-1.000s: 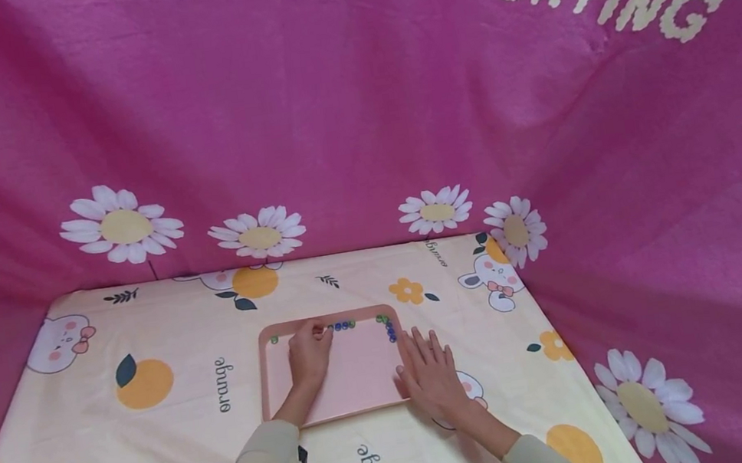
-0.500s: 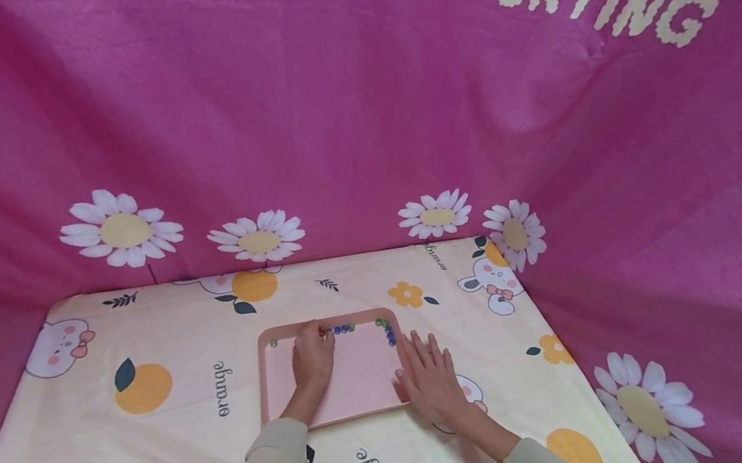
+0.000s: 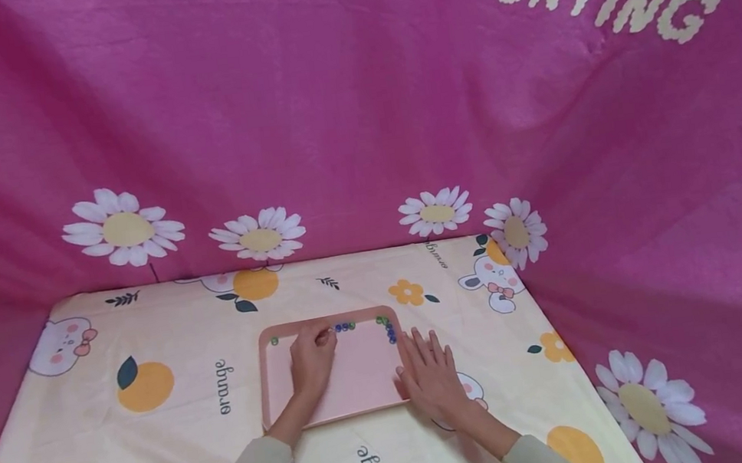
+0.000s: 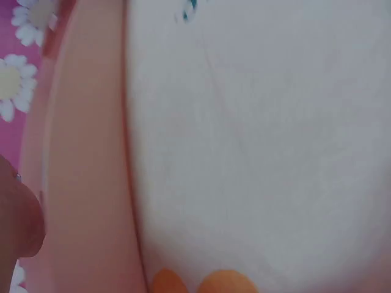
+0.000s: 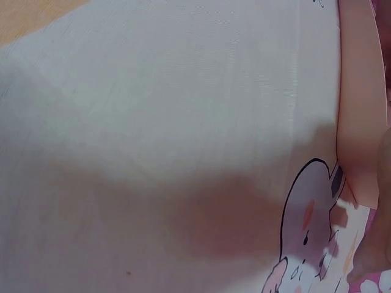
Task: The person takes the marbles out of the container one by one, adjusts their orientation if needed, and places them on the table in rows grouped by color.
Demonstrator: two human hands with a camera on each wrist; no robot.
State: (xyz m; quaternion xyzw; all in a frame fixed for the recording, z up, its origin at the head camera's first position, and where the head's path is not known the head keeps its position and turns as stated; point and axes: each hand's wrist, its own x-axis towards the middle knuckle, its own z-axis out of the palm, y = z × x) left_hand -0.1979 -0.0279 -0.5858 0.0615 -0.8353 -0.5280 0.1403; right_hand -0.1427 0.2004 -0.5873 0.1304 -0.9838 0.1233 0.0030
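A shallow pink tray [image 3: 361,379] lies on the table. My left hand [image 3: 312,358] reaches over its left half, thumb and fingertips pinched together at the left end of a short row of blue and green marbles [image 3: 345,327] by the far wall. A small shiny marble [image 4: 18,178] shows at those fingers in the left wrist view; the hand largely hides it. One green marble [image 3: 275,341] sits alone in the far left corner. Several blue marbles [image 3: 391,333] and green marbles [image 3: 382,320] line the far right corner. My right hand [image 3: 434,378] rests with spread fingers against the tray's right side.
A cream tablecloth [image 3: 190,454] printed with oranges and rabbits covers the table. Pink cloth [image 3: 329,113] with daisies hangs behind and along both sides. The tray's low walls enclose the marbles.
My left hand shifts only slightly around the left end of the marble row, ending a little closer to the blue marbles. The right hand and the tray stay where they were.
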